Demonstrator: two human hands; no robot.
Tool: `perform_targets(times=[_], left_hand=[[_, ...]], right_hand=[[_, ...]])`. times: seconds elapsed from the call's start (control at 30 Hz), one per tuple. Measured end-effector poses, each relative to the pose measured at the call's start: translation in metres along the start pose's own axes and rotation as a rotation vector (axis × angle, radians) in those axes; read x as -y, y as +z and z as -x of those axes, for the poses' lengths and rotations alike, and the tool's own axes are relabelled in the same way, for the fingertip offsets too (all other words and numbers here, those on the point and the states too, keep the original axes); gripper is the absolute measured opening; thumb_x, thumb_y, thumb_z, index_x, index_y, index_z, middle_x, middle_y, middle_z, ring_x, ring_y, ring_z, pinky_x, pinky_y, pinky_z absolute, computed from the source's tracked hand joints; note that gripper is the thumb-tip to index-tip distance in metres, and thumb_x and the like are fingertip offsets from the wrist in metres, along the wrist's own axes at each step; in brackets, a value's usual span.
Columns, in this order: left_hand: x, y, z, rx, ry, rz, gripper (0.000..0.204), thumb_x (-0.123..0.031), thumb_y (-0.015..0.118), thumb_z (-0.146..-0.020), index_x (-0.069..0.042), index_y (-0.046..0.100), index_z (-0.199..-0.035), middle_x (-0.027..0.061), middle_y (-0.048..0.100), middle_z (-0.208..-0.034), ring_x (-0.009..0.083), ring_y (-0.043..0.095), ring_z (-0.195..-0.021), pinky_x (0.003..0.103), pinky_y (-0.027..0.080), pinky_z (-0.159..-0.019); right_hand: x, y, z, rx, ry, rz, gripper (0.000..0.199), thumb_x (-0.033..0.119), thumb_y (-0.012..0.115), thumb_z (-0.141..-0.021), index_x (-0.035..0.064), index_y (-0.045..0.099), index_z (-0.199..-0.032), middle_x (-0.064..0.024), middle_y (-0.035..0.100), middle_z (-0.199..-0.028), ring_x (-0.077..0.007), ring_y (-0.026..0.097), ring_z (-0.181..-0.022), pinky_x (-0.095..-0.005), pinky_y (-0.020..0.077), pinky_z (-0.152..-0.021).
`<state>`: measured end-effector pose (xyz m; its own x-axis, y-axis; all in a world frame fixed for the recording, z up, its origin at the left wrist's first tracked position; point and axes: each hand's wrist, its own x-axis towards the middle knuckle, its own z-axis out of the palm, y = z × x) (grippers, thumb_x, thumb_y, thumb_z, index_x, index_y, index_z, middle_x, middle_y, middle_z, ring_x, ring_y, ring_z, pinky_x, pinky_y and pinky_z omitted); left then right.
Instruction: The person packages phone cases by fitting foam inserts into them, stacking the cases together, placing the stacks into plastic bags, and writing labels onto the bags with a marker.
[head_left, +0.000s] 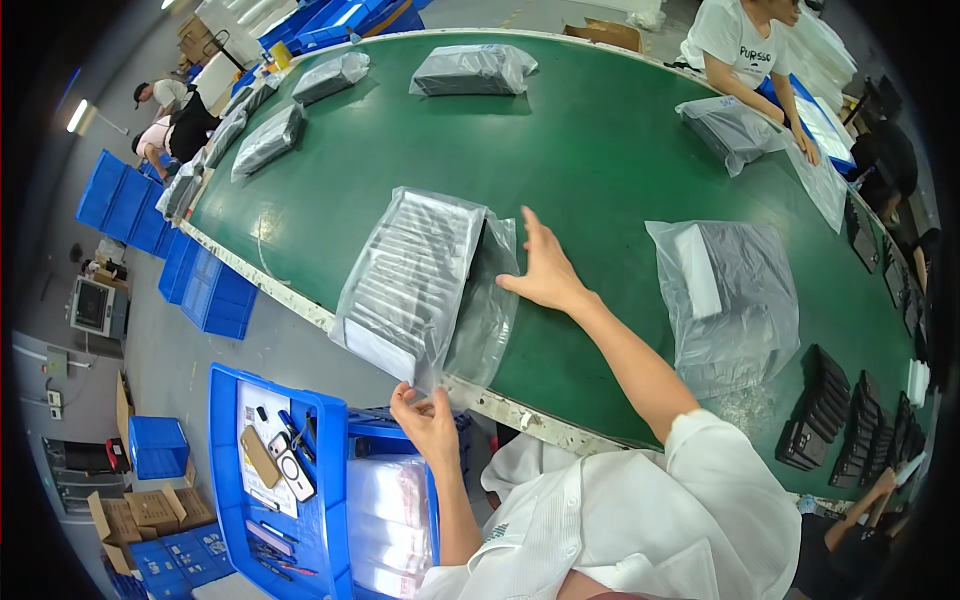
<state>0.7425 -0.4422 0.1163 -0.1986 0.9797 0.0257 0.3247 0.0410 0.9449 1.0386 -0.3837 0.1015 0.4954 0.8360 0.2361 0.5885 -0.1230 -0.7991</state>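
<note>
A clear plastic bag (490,320) with a stack of thin, pale, ribbed-looking pieces (420,262) inside lies at the near edge of the green table. At the bag's lower corner, the curled fingers of my left hand (430,425) grip the plastic. My right hand (548,268) is just right of the bag, empty, with thumb and fingers spread. Farther right rests another clear bag (735,305) holding dark pieces and a white block.
The green table (580,150) carries several wrapped bundles (472,70) along its far side. Black parts (820,410) stand in rows at the right. Below left, a blue bin (225,470) holds phones and pens, beside packed plastic bags (390,515). A co-worker (745,45) handles plastic far right.
</note>
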Motion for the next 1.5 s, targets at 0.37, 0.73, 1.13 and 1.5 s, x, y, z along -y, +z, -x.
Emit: perform_targets(times=[0.37, 0.73, 1.13, 1.5], left_hand=[[-0.13, -0.019, -0.057, -0.021, 0.037, 0.547, 0.009, -0.001, 0.069, -0.101, -0.007, 0.062, -0.1, -0.0003, 0.061, -0.085, 0.0043, 0.052, -0.063, 0.02, 0.038, -0.054], [-0.2, 0.026, -0.116, 0.335, -0.056, 0.703, 0.012, 0.004, 0.067, -0.094, 0.006, 0.065, -0.105, 0.0079, 0.065, -0.094, 0.0139, 0.06, -0.067, 0.028, 0.048, -0.063], [-0.08, 0.04, 0.028, 0.332, 0.032, 0.465, 0.011, 0.009, 0.068, -0.096, 0.002, 0.065, -0.103, 0.0069, 0.057, -0.112, 0.0124, 0.066, -0.08, 0.027, 0.057, -0.069], [-0.014, 0.048, 0.037, 0.533, -0.393, 0.454, 0.058, -0.013, 0.07, -0.106, 0.009, 0.038, -0.15, 0.0166, 0.065, -0.12, 0.0213, 0.072, -0.088, 0.032, 0.059, -0.072]], right_hand=[[0.076, -0.06, -0.076, -0.217, -0.048, -0.376, 0.025, 0.014, 0.055, -0.104, -0.0011, 0.075, -0.104, -0.0074, 0.062, -0.065, -0.0125, 0.054, -0.054, -0.0362, 0.0431, -0.052], [0.082, -0.196, -0.041, -0.165, 0.128, -0.705, 0.022, 0.013, 0.054, -0.103, -0.0002, 0.071, -0.099, -0.0032, 0.061, -0.069, -0.0125, 0.058, -0.058, -0.0304, 0.047, -0.052], [-0.032, -0.185, 0.169, -0.222, 0.556, -0.406, 0.033, 0.011, 0.065, -0.104, 0.0021, 0.067, -0.135, -0.0065, 0.067, -0.101, -0.0169, 0.068, -0.087, -0.0319, 0.0556, -0.073], [0.0, -0.155, 0.135, 0.121, 0.071, -0.126, 0.023, 0.011, 0.072, -0.1, -0.0002, 0.073, -0.12, -0.013, 0.073, -0.115, -0.0278, 0.071, -0.103, -0.0385, 0.0563, -0.092]])
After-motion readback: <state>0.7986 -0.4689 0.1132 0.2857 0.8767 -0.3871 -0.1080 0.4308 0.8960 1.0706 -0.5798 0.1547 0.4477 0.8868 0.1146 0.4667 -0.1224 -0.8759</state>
